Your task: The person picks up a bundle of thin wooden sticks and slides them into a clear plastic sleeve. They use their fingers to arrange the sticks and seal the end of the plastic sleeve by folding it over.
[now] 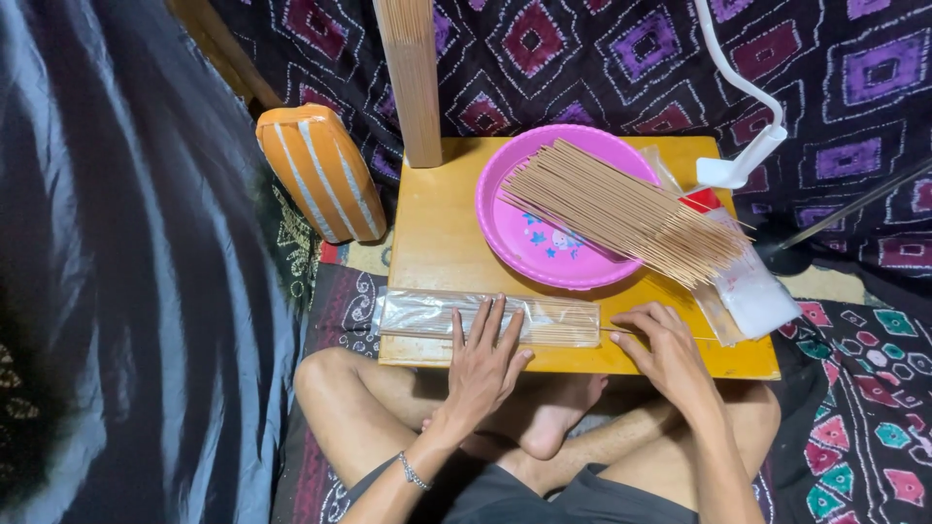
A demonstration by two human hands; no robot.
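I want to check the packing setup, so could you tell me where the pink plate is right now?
In the head view, the pink plate sits on the wooden table, right of centre, under a pile of thin sticks, just behind the clear packet.

The surface (437, 243) was a warm yellow-orange wood tone. On it sat a bright pink plate (515, 238) with little blue stars and a small cartoon print. The sticks (621, 209) piled over it were pale tan, same as the ones in the clear see-through packet (427, 315). Off to the side was an orange cushion (320, 170) with white stripes. The backdrop cloth (845, 87) was black-purple with magenta and violet diamond squares. The lamp (743, 165) was white.
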